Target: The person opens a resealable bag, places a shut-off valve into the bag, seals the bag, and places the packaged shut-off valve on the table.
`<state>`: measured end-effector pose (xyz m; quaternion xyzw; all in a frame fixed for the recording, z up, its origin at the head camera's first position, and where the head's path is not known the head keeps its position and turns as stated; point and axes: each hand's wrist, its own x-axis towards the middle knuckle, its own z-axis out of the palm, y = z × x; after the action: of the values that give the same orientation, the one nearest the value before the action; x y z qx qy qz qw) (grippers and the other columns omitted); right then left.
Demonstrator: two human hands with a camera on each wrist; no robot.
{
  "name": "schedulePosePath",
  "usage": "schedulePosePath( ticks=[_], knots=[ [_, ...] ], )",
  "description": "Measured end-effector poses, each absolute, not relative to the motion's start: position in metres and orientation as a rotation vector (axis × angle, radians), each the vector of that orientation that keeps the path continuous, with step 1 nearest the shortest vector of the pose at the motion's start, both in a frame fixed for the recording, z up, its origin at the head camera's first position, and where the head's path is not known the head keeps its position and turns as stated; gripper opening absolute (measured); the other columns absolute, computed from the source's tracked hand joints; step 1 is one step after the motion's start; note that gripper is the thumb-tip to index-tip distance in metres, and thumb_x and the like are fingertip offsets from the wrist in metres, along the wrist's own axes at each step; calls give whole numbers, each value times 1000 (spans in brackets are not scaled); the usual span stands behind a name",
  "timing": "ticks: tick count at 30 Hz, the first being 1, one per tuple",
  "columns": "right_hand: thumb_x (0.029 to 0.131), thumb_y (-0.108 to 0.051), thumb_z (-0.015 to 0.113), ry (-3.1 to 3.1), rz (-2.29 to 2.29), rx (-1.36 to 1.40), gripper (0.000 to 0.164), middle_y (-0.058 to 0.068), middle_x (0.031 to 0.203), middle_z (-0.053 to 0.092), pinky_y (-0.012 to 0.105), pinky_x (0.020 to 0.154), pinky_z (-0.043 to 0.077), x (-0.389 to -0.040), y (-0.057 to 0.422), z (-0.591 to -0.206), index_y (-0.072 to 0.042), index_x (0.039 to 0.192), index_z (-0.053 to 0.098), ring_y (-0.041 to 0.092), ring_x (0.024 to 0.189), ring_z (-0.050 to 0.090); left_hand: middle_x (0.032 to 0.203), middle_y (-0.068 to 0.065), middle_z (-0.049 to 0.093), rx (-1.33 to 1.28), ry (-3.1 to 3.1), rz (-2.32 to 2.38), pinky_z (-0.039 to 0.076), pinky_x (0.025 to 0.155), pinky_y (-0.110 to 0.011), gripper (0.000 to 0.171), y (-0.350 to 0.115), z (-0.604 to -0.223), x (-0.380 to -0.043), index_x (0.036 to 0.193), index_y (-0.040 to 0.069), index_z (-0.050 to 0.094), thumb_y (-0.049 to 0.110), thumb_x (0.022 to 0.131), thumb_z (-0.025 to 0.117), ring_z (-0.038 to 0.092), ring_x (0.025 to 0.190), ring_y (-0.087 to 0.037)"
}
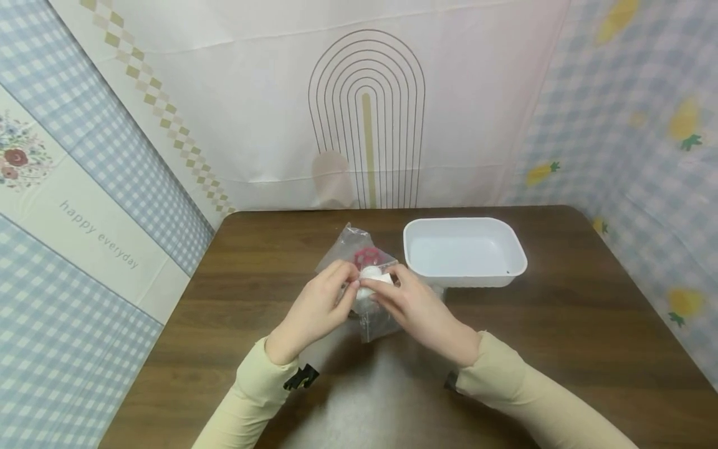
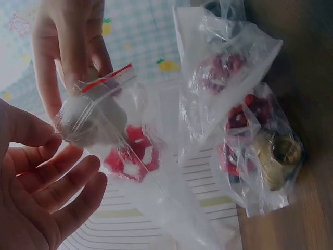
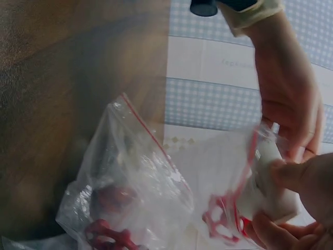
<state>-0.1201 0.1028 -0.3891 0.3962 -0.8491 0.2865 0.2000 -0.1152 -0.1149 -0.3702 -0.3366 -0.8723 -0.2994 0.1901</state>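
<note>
Both hands work on one clear zip bag (image 1: 374, 327) with a red seal strip, held above the table. At its mouth is a white rounded fitting (image 2: 99, 122); a red handwheel (image 2: 136, 153) shows through the plastic beside it. Whether the two are joined I cannot tell. My left hand (image 1: 320, 304) pinches the bag's edge between thumb and index finger, its other fingers loosely bent. My right hand (image 1: 423, 312) grips the white fitting, its thumb (image 3: 289, 174) lying along it and fingers curled beneath. Part of the fitting is hidden by the fingers.
On the brown table (image 1: 252, 274) lie more clear bags (image 2: 229, 67) with red handwheels, one also holding a brass threaded fitting (image 2: 278, 159). A white rectangular tray (image 1: 465, 277) stands behind and right of the hands. Patterned cloth (image 1: 269, 112) hangs behind the table.
</note>
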Motion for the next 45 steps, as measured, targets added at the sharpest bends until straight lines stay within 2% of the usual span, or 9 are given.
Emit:
schedulePosePath(
  ticks=[17,24,29,33,36,38,41,43,45],
  knots=[
    [91,-22,77,-2498,566,1114,30,9,104,63,36,62,56,-115,85,-368,-21,120,71,21,80,63,99,-9,62,-832,-2299,-1019,57,76,-32,4,-108,-366,-113,100,4,55,6,101,52,66,88,-19],
    [92,-18,75,-2385,533,1144,22,4,99,65,32,57,53,-114,88,-360,-15,114,74,16,72,61,99,-11,62,-790,-2225,-1068,55,68,-31,7,-112,-357,-114,98,3,54,7,102,50,62,81,-18],
    [97,-24,69,-2192,611,1202,17,7,104,65,37,77,54,-119,102,-358,-11,107,75,23,90,62,100,-11,62,-777,-2223,-1133,56,67,-30,8,-115,-352,-114,96,3,54,7,102,50,64,79,-17],
    [99,-51,58,-2195,624,1255,39,15,133,57,52,102,41,-128,120,-358,-17,109,75,35,124,50,101,-11,64,-795,-2219,-1161,54,69,-30,6,-118,-348,-114,95,4,53,4,100,52,62,80,-17],
    [92,-56,66,-2263,602,1375,50,12,149,49,56,110,34,-135,132,-359,-16,121,72,38,140,38,100,-10,64,-807,-2225,-1179,54,70,-30,6,-120,-347,-113,94,4,53,3,100,53,61,82,-16],
    [88,-43,77,-2268,578,1470,51,11,145,54,53,108,39,-139,136,-359,-12,126,69,34,138,44,100,-9,64,-805,-2243,-1193,53,70,-30,7,-122,-347,-113,93,5,53,3,100,54,60,84,-16],
    [80,-20,85,-2190,565,1569,45,10,125,67,46,98,49,-143,137,-359,-5,120,70,29,120,60,98,-7,64,-803,-2280,-1194,50,69,-29,8,-124,-348,-112,93,7,54,4,100,54,57,83,-15],
    [78,-13,86,-2131,564,1582,34,8,110,70,41,90,53,-144,135,-358,-6,108,73,25,105,65,98,-6,64,-804,-2308,-1192,49,69,-28,8,-125,-349,-112,94,7,54,5,101,54,56,82,-15],
    [79,-17,86,-2098,567,1572,23,4,100,69,38,84,54,-143,133,-356,-8,97,74,22,95,66,98,-5,63,-802,-2335,-1193,48,68,-28,7,-127,-349,-111,95,8,55,6,101,55,55,81,-14]
  ],
)
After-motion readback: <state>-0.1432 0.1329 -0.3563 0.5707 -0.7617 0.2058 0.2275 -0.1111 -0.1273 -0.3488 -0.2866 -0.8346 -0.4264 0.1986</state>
